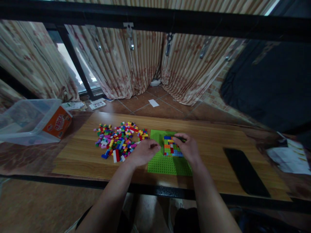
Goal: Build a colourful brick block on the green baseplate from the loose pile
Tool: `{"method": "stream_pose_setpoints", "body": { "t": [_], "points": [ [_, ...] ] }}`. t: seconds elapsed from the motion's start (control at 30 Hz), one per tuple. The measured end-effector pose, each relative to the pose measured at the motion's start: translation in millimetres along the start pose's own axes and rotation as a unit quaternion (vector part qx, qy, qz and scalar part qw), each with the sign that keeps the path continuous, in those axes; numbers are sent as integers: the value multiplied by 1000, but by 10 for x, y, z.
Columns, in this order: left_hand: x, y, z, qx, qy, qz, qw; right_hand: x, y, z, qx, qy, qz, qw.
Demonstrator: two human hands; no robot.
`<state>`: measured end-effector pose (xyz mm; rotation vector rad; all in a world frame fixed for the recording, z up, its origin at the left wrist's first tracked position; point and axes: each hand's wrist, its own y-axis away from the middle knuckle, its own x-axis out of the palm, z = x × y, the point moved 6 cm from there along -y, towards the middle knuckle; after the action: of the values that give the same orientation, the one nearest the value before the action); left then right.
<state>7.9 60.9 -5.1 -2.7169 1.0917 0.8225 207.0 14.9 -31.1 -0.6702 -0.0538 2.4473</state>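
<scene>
Uneven pressure from the right hand (189, 147) — bent, its hold unclear, like that of the loosely curled left hand (143, 152) — could loosen the toy-brick build (167, 146) partly beneath it.

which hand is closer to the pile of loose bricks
Left. The left hand is beside the loose bricks, at their right edge; the right hand is farther off, over the green board.

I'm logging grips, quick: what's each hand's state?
Left hand: fingers curled; holding can't be told.
Right hand: at the joined bricks; holding can't be told.
</scene>
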Motion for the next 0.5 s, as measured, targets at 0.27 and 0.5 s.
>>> {"method": "stream_pose_setpoints", "body": {
  "t": [0.27, 0.5],
  "points": [
    [-12, 17, -15, 5, -10, -6, 1000, 85, -7, -41, 14, 26, -2, 1000],
    [-43, 32, -15, 4, -20, -16, 1000, 190, 15, -40, -33, 74, -3, 997]
  ]
}}
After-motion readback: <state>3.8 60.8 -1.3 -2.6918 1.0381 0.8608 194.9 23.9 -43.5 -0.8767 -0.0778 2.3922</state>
